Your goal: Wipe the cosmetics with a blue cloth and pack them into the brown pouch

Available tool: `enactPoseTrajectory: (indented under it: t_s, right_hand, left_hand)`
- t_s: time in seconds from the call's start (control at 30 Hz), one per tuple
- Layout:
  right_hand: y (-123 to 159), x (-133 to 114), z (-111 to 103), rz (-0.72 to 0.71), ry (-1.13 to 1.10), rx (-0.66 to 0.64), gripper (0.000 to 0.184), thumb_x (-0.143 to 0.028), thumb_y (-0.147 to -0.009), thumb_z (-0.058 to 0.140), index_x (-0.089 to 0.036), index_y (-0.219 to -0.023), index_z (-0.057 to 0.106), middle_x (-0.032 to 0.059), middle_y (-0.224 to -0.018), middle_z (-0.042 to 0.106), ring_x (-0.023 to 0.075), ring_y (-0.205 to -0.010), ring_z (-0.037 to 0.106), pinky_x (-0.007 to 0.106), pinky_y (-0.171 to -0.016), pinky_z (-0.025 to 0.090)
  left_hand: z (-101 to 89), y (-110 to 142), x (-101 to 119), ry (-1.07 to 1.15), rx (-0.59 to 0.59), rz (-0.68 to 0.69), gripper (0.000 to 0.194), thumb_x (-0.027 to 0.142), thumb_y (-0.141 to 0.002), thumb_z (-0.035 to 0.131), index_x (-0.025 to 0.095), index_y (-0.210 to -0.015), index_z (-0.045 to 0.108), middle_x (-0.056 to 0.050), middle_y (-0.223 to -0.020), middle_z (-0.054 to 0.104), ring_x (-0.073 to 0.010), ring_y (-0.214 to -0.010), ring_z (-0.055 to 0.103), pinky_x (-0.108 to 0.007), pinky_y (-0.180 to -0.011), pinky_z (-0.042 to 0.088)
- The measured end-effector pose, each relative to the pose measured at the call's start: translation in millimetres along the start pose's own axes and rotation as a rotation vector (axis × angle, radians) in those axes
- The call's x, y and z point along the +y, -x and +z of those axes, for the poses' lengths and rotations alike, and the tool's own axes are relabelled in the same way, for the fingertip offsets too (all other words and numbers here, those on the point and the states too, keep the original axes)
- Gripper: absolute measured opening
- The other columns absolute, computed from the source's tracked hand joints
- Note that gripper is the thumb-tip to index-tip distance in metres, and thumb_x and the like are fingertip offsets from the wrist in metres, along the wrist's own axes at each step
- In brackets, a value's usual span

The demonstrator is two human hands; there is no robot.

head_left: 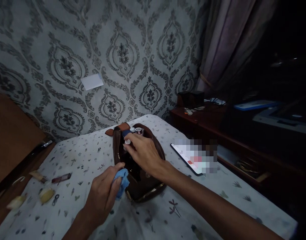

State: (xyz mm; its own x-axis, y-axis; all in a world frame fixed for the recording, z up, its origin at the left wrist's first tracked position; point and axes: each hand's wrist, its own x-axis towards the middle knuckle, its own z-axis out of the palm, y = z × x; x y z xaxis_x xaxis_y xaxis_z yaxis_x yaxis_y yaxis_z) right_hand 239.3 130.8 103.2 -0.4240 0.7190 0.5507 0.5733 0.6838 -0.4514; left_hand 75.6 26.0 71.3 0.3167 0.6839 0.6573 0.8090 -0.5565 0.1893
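A dark brown bag [148, 190] with a zip lies open on the patterned white sheet. My right hand [144, 151] reaches into its opening, fingers closed around a small bottle with a white cap [127, 142]; most of the bottle is hidden. Just beyond those fingers, a silver-topped container [139, 130] and another white cap [132, 129] show inside the bag. Beside the bag's near left edge, my left hand [104, 190] grips a crumpled blue cloth [122, 183].
Right of the bag lies a lit phone [185, 156], partly blurred out. Several small items, including a dark red tube [61, 178] and a yellowish puff [46, 195], lie at left. A dark red desk [193, 120] with an open drawer stands at right; a patterned wall rises behind.
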Motion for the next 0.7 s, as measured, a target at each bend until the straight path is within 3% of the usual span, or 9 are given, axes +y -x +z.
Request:
enactPoseTrajectory:
  t_s: [0.13, 0.23, 0.37, 0.57, 0.7]
  right_hand:
    - [-5.5, -4.8, -1.3, 0.035, 0.141, -0.152, 0.014, -0.021, -0.096, 0.056, -0.018, -0.105, 0.066, 0.0075, -0.104, 0.069, 0.0198, -0.090, 0.066, 0.028, -0.070, 0.043]
    - [-6.1, -4.7, -2.4, 0.042, 0.136, -0.172, 0.017, -0.019, -0.097, 0.052, -0.017, -0.102, 0.068, 0.0077, -0.106, 0.068, 0.0184, -0.091, 0.066, 0.028, -0.072, 0.044]
    - [-0.8, 0.8, -2.7, 0.027, -0.011, -0.067, 0.017, -0.013, -0.095, 0.053, -0.016, -0.097, 0.069, 0.0066, -0.101, 0.068, 0.0163, -0.091, 0.065, 0.026, -0.077, 0.045]
    - [22.9, 0.2, -8.3, 0.000, -0.247, 0.170, 0.014, -0.012, -0.091, 0.055, -0.017, -0.087, 0.068, 0.0034, -0.087, 0.067, 0.0141, -0.071, 0.061, 0.026, -0.068, 0.045]
    - [39.1, -8.2, -13.1, -0.022, -0.318, 0.236, 0.015, -0.014, -0.092, 0.053, -0.017, -0.084, 0.066, 0.0027, -0.080, 0.066, 0.0156, -0.075, 0.062, 0.026, -0.070, 0.045]
  left_hand:
    - [0.1, 1.7, -1.1, 0.021, -0.017, -0.024, 0.031, 0.022, -0.101, 0.040, 0.017, -0.126, 0.058, -0.009, -0.111, 0.073, -0.0166, -0.102, 0.071, -0.023, -0.085, 0.057]
    - [0.8, 2.9, -2.3, 0.047, -0.030, -0.046, 0.033, 0.023, -0.101, 0.039, 0.017, -0.127, 0.058, -0.010, -0.114, 0.073, -0.0183, -0.104, 0.071, -0.025, -0.084, 0.058]
    - [0.2, 2.2, -2.1, 0.094, -0.062, -0.076, 0.034, 0.024, -0.101, 0.039, 0.017, -0.127, 0.059, -0.011, -0.116, 0.072, -0.0197, -0.107, 0.070, -0.028, -0.088, 0.058]
    - [1.5, -8.5, 4.1, 0.163, -0.092, -0.126, 0.035, 0.026, -0.102, 0.038, 0.016, -0.126, 0.060, -0.012, -0.115, 0.071, -0.0197, -0.107, 0.069, -0.029, -0.090, 0.057]
    - [2.3, -13.8, 6.9, 0.204, -0.087, -0.120, 0.035, 0.027, -0.102, 0.037, 0.015, -0.123, 0.062, -0.013, -0.113, 0.072, -0.0193, -0.103, 0.069, -0.030, -0.089, 0.057]
